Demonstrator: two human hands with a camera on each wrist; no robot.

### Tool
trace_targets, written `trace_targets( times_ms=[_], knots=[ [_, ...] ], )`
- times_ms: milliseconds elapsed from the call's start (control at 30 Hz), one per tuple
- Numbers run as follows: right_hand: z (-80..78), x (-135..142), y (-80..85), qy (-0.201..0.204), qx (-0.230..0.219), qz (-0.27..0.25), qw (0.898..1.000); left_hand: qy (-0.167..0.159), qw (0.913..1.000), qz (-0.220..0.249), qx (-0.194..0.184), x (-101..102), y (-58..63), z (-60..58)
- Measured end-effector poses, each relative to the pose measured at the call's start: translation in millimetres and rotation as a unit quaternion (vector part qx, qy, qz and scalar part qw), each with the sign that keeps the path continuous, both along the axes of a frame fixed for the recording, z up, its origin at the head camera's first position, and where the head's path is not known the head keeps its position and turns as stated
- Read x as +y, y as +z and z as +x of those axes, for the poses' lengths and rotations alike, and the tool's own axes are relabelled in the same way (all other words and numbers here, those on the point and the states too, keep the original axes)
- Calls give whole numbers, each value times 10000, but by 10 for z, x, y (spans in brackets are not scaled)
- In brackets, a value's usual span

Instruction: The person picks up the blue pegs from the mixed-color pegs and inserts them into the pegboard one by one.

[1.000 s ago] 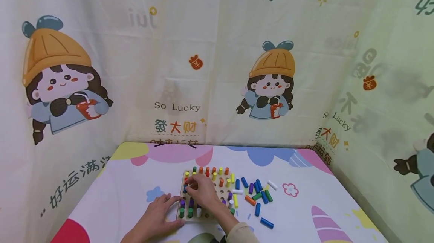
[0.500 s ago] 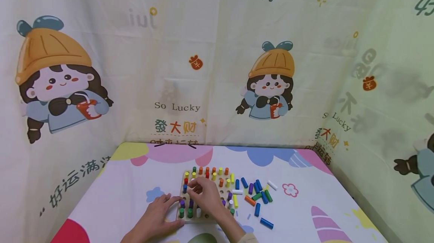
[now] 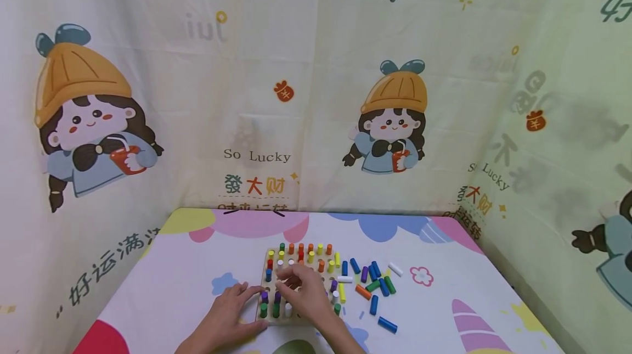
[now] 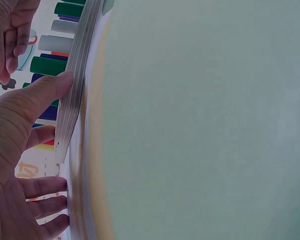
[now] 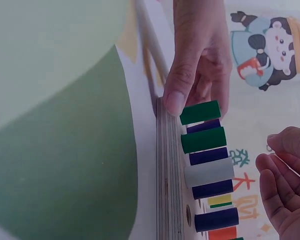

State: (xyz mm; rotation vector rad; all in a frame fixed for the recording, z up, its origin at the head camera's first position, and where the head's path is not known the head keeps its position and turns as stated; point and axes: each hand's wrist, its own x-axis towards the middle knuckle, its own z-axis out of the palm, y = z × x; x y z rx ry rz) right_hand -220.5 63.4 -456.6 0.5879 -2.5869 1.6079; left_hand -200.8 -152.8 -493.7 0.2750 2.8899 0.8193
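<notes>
A wooden pegboard (image 3: 276, 321) with rows of coloured pegs lies on the table. My left hand (image 3: 227, 310) holds its near left corner, the thumb on the front edge (image 4: 72, 102) and the index finger at the left side. Over the middle of the board hovers my right hand (image 3: 308, 293), fingers loosely bent, covering several holes. No peg shows between its thumb and index finger in the right wrist view (image 5: 287, 190). A blue peg (image 3: 269, 275) stands upright in the left column, just left of that hand. Green pegs (image 3: 264, 310) and a white peg (image 3: 288, 310) stand in the front row.
Right of the board, loose pegs lie scattered: several blue ones (image 3: 387, 325), green ones (image 3: 390, 285), an orange one (image 3: 363, 291), a purple one (image 3: 364, 274) and white ones (image 3: 395, 269). A printed cloth (image 3: 321, 123) hangs behind the patterned table (image 3: 419, 315).
My right hand has moved away from the blue peg in the left column, back and slightly right, leaving that peg standing in the board. The left hand stays at the corner.
</notes>
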Motion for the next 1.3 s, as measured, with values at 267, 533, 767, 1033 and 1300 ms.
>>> trace_targets(
  times_ms=[267, 533, 767, 1033, 1300],
  knots=[
    [119, 109, 53, -73, -15, -65, 10000, 88, 9999, 3, -96, 3, -2, -3],
    [215, 250, 62, -118, -2, -123, 9999, 130, 9998, -32, -112, 36, 6, -2],
    [269, 385, 19, -281, -138, 28, 9995, 95, 9999, 7, -142, 36, 12, -4],
    [285, 570, -33, -382, -84, 102, 9992, 89, 9999, -6, -113, 29, 0, 2],
    [313, 760, -91, -622, -93, 199, 9978, 59, 9999, 52, -101, 31, -24, 3]
  ],
)
